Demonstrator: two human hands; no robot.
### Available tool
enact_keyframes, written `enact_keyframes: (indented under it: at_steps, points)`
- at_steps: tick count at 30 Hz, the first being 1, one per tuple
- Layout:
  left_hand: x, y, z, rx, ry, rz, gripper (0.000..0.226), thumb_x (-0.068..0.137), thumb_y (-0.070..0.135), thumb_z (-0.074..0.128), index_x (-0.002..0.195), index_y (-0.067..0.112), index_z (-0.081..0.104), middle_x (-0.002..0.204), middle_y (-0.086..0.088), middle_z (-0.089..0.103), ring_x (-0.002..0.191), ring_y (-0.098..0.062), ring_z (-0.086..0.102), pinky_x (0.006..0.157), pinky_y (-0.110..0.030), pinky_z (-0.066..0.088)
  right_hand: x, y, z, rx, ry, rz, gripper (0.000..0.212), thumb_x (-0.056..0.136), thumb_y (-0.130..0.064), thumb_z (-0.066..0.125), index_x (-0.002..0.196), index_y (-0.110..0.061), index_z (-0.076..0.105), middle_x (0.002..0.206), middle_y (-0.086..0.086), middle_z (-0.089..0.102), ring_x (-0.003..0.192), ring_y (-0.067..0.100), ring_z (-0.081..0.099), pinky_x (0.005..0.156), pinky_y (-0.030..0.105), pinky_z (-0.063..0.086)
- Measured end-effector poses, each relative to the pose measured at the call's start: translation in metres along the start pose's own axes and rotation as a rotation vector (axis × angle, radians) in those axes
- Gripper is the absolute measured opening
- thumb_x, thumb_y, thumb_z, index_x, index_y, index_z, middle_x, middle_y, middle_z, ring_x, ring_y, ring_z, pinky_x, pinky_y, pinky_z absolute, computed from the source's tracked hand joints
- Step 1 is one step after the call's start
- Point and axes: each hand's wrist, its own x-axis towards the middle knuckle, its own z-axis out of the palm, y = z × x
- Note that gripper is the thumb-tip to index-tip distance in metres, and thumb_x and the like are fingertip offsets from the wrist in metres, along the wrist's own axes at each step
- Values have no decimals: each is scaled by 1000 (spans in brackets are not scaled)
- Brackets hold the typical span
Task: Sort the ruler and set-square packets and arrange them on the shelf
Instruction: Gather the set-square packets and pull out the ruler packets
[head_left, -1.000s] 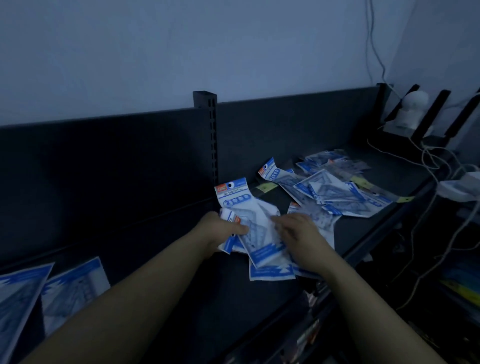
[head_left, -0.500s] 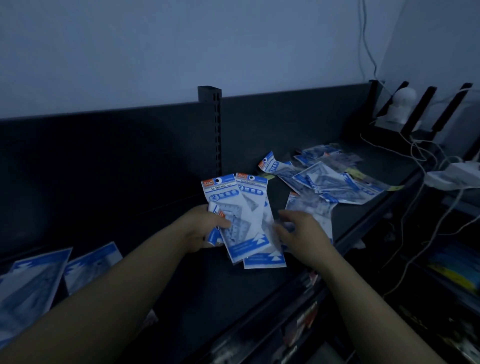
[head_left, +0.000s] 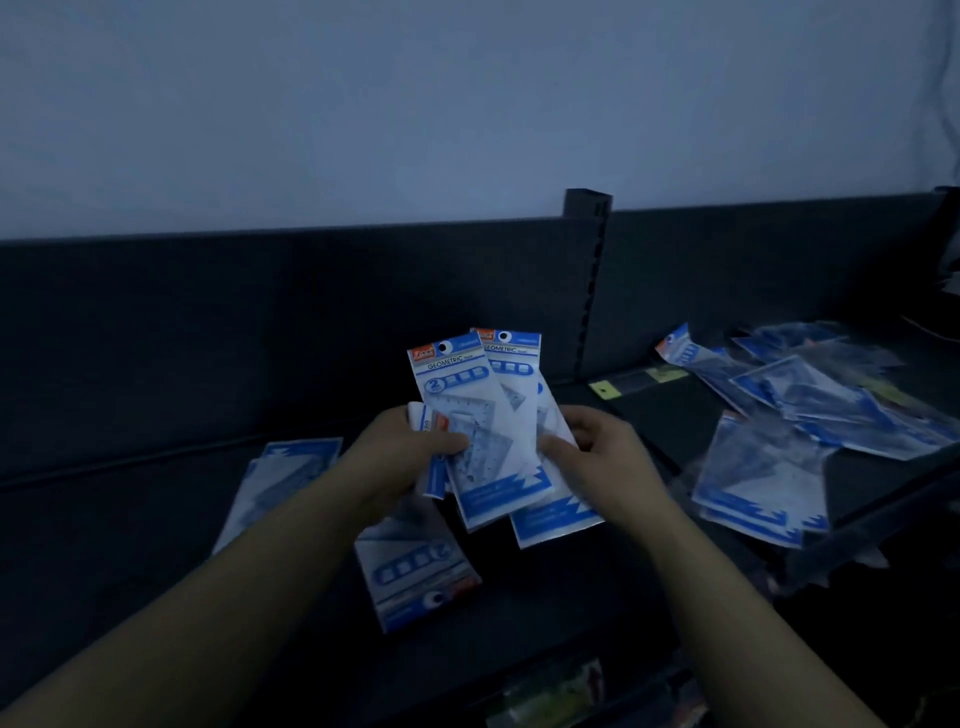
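Bare forearms (head_left: 270, 561) — bare left hand (head_left: 400, 457), right hand (head_left: 602, 462)

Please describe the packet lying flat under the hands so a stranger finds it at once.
On the dark shelf, look just below the left hand. One packet lies flat there; unlike the held packets above, its hang-hole end points toward the viewer.

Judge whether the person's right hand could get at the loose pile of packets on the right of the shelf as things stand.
Probably yes: only bare shelf lies between the right hand and the loose pile. But its fingers pinch the held packets, so it would have to let go first.
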Motion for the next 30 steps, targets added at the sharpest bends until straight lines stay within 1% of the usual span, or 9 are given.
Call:
enact_keyframes:
  at_steps: [3,8,13,15,16,18,21,25,30]
  points:
    - [-14,-9,-39,47,102,12,14,82,2,71,90,11,64,92,-8,70,77,-20,67,68,-33,54,3,-4,34,0,-57,-17,13,89,-15,62,101,-20,66,90,-2,73,75,12,71,65,34,59]
    - [-38,-20,-89,118,186,7,11,83,6,71,90,13,65,92,-5,69,79,-18,65,69,-31,52,5,-10,85,-26,-149,-52,16,90,-14,62,105,-20,62,89,-8,68,75,4,66,53,13,50]
    - [-52,-31,-116,572,301,20,17,82,21,72,76,20,57,81,2,63,68,-5,55,53,-19,39,4,-9,106,-240,-161,-105,17,91,-19,57,107,-14,61,94,-1,66,81,9,62,58,15,46]
    - [-56,-33,-120,819,348,-5,23,82,39,69,87,20,56,100,-3,59,83,-11,54,63,-22,42,4,-7,108,-394,-157,-152,17,91,-19,55,99,-5,62,90,2,63,84,16,60,60,16,42]
    - [-56,-33,-119,963,380,-17,37,82,47,66,102,18,55,113,-6,54,98,-18,51,73,-27,44,4,-7,108,-467,-155,-166,21,91,-20,55,103,-4,62,96,3,60,94,19,57,70,19,41]
    - [-56,-31,-114,1131,437,48,56,85,52,59,127,17,46,127,-8,44,115,-26,41,91,-35,39,2,-10,105,-562,-140,-165,40,92,-28,55,128,-11,54,122,4,52,119,19,45,92,23,37]
    - [-56,-16,-94,1192,461,247,59,89,52,53,137,19,41,134,-6,43,120,-26,39,96,-34,37,-1,-16,93,-585,-88,-227,53,93,-33,56,140,-13,43,142,3,45,129,16,39,103,22,31]
    - [-46,2,-57,1153,349,405,53,93,49,48,137,20,45,133,-3,48,120,-25,42,99,-34,39,-8,-16,62,-611,6,-270,50,93,-30,57,137,-10,47,140,4,48,128,17,41,106,23,30]
    - [-28,17,-1,1004,153,496,44,96,40,46,134,17,49,129,-5,53,119,-23,45,97,-33,41,-13,0,3,-663,143,-192,48,91,-28,60,133,-8,51,134,7,54,123,21,48,103,26,33]
